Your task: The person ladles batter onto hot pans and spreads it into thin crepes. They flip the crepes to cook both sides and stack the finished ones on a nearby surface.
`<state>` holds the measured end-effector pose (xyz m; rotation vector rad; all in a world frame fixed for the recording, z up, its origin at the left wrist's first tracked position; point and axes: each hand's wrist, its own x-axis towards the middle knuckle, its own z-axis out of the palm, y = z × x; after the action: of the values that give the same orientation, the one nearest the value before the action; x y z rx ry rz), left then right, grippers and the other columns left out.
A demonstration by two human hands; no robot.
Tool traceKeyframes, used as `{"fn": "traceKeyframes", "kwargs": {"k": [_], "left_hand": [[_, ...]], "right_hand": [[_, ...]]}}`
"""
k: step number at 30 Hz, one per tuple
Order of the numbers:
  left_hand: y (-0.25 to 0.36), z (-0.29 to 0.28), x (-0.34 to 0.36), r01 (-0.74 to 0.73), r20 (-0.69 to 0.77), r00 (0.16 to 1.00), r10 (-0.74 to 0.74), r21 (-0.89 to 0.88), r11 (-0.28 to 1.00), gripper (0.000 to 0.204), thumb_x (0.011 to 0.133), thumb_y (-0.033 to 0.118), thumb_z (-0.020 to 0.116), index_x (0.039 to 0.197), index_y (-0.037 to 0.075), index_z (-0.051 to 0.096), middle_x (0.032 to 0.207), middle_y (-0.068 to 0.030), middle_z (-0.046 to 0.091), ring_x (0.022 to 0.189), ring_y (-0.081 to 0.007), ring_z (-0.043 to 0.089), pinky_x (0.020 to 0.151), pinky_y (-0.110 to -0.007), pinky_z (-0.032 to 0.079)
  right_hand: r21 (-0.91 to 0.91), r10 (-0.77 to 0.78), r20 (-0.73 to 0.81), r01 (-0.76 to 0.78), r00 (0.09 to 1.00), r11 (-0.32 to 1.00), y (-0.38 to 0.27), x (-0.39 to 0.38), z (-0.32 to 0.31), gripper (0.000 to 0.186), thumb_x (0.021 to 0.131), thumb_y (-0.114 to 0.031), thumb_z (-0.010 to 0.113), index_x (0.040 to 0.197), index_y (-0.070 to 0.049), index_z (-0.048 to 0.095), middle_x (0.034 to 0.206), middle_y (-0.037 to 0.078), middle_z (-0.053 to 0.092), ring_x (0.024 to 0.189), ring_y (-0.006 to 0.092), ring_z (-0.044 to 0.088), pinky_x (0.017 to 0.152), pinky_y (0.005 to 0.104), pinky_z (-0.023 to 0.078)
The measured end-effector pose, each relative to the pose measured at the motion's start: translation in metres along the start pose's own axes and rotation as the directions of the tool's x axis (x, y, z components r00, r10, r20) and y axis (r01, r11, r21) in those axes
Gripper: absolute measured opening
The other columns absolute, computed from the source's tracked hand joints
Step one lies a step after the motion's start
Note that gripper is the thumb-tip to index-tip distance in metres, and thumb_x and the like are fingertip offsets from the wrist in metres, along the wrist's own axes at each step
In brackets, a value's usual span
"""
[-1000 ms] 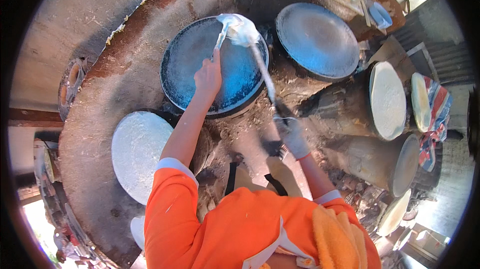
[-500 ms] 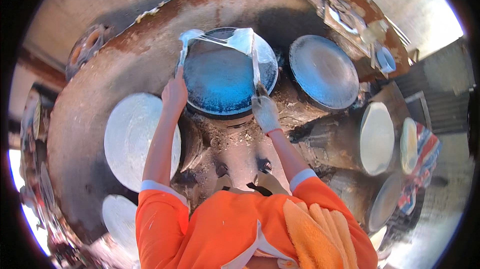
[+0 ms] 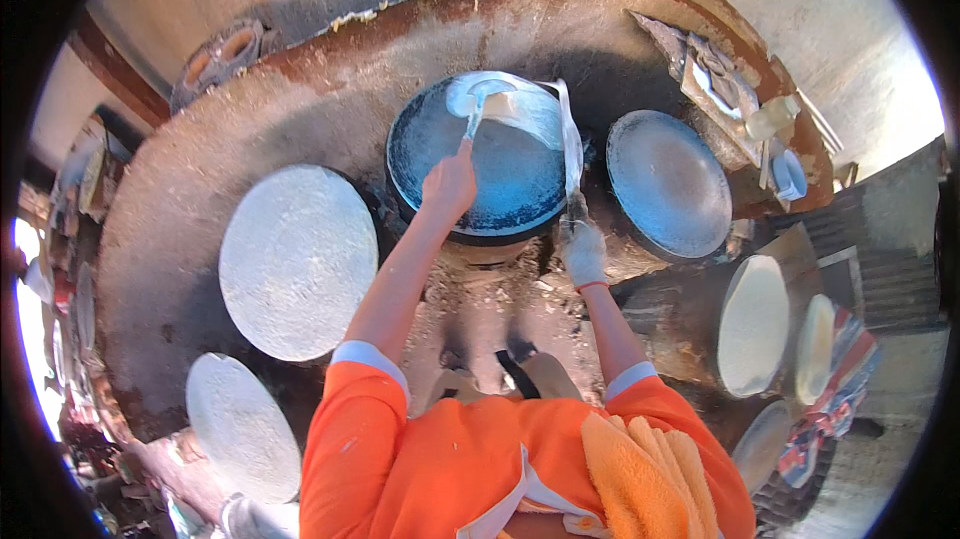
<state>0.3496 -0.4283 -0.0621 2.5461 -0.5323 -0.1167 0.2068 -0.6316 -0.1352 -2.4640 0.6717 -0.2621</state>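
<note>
Centrally, the dark griddle point(image 3: 500, 189) bears white paste point(image 3: 535, 119) toward its far side; the left hand point(image 3: 449, 187) grips a paddle point(image 3: 475, 113) over it, the gloved right hand point(image 3: 583, 253) a coated stick point(image 3: 572, 144) along the rim, handles presumably sparing fingers the heat; jar point(image 3: 772, 119) and bowl point(image 3: 790, 176) sit far right, contents unclear.
</note>
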Motion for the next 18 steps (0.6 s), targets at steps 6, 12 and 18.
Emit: {"fn": "traceKeyframes", "kwargs": {"k": [6, 12, 18], "left_hand": [[-0.013, -0.004, -0.026, 0.086, 0.009, 0.996, -0.087, 0.061, 0.994, 0.042, 0.087, 0.016, 0.043, 0.129, 0.013, 0.042, 0.087, -0.0230, 0.060, 0.080, -0.0396, 0.058, 0.070, -0.049, 0.045], [-0.032, -0.017, -0.089, 0.059, -0.129, 0.988, -0.086, -0.196, 0.979, 0.045, 0.087, 0.013, 0.048, 0.131, 0.010, 0.040, 0.074, -0.0209, 0.059, 0.069, -0.0325, 0.060, 0.063, -0.040, 0.046], [-0.013, -0.021, -0.127, 0.175, -0.178, 0.947, -0.269, -0.419, 0.891, 0.046, 0.088, 0.010, 0.050, 0.132, 0.005, 0.039, 0.095, -0.0145, 0.062, 0.072, -0.0182, 0.058, 0.064, -0.033, 0.045]], "right_hand": [[0.045, 0.022, 0.244, -0.034, 0.970, 0.998, -0.007, 0.048, 0.009, 0.049, 0.085, -0.031, 0.049, 0.132, -0.019, 0.038, 0.103, 0.021, 0.060, 0.095, 0.0380, 0.056, 0.081, 0.0431, 0.046], [-0.049, -0.045, 0.379, 0.068, 0.924, 0.996, -0.079, 0.050, -0.028, 0.044, 0.087, -0.033, 0.046, 0.129, -0.022, 0.041, 0.105, 0.018, 0.059, 0.097, 0.0379, 0.056, 0.082, 0.0433, 0.046], [-0.081, -0.273, 0.528, 0.368, 0.804, 0.926, -0.077, 0.049, -0.028, 0.045, 0.089, -0.034, 0.037, 0.130, -0.014, 0.037, 0.100, 0.018, 0.060, 0.092, 0.0344, 0.058, 0.077, 0.0443, 0.049]]}}
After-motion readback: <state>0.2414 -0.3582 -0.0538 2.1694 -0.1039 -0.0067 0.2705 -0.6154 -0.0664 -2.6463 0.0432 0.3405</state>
